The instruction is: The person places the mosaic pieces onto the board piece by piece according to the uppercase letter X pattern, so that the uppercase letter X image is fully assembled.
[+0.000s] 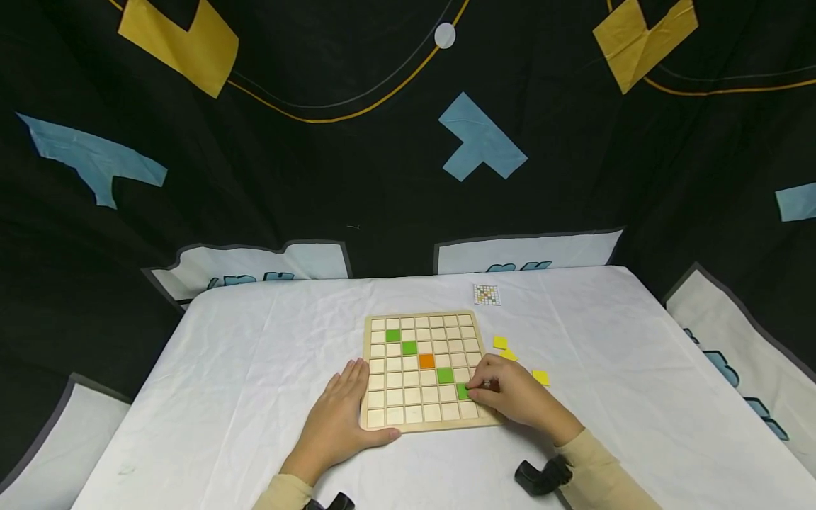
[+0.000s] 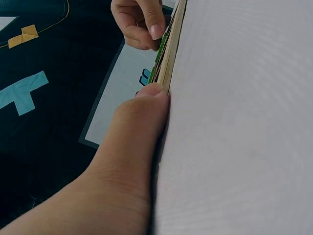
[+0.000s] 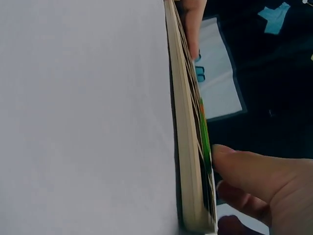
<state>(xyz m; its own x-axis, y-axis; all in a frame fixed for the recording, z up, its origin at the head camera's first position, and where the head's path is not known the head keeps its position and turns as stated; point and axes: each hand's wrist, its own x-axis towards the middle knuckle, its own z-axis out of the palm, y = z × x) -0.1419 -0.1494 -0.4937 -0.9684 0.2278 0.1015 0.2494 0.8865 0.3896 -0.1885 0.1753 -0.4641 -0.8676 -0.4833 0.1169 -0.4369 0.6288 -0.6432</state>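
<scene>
A wooden grid board [image 1: 408,427] lies on the white table. Along a diagonal of its cells sit several green tiles [image 1: 409,348], with an orange tile [image 1: 426,361] among them. My left hand [image 1: 338,416] rests against the board's left side with straight fingers, its thumb at the front edge. Toward the board's right side, my right hand [image 1: 510,389] has thumb and forefinger together at the lowest green tile [image 1: 462,392], pinching its right side. The right wrist view shows the right thumb [image 3: 244,169] right at the green tile's edge [image 3: 204,132].
Three yellow tiles [image 1: 540,377] lie on the table to the right of the board, partly beside the right hand. A small card with a printed colored grid [image 1: 487,295] lies beyond the board's far right corner. A black curtain [image 1: 382,177] hangs behind the table.
</scene>
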